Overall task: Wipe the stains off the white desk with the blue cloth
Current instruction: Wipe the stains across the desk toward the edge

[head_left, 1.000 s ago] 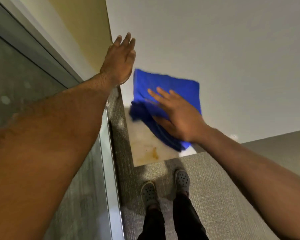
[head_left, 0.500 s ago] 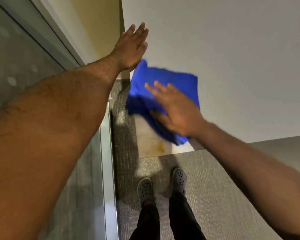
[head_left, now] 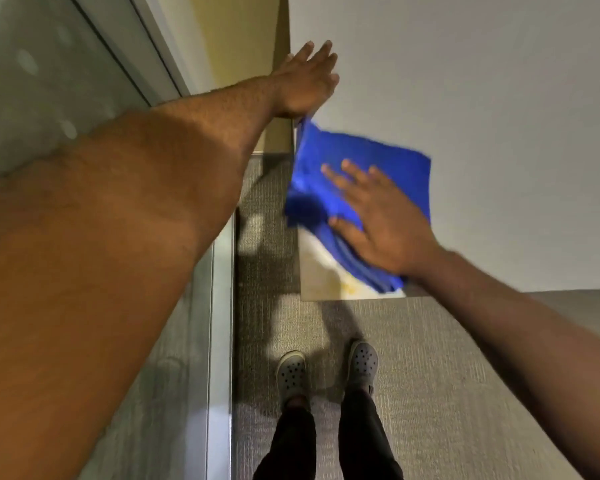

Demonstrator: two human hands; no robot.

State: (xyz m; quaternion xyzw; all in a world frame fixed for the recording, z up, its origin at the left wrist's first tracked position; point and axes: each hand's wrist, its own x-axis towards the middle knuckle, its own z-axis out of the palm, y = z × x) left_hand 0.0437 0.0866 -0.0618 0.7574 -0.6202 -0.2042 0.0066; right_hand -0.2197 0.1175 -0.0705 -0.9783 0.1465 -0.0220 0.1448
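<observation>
The white desk (head_left: 465, 81) fills the upper right. A blue cloth (head_left: 378, 161) lies crumpled on its near left corner, its left side reaching the desk's side edge. My right hand (head_left: 381, 223) presses flat on the cloth with fingers spread. A yellowish stain (head_left: 349, 288) and a dull smear (head_left: 317, 268) show on the corner just in front of the cloth. My left hand (head_left: 305, 84) rests flat on the desk's left edge beyond the cloth, fingers apart, holding nothing.
A frosted glass wall (head_left: 49, 81) with a metal floor rail (head_left: 220, 341) runs along the left. Grey carpet (head_left: 447, 375) lies below the desk's front edge. My feet in grey clogs (head_left: 291, 372) stand right at the desk corner.
My right hand has slid the cloth closer to the desk's front edge, covering more of the stained corner. My left hand has shifted right onto the desk's edge, touching the cloth's far corner.
</observation>
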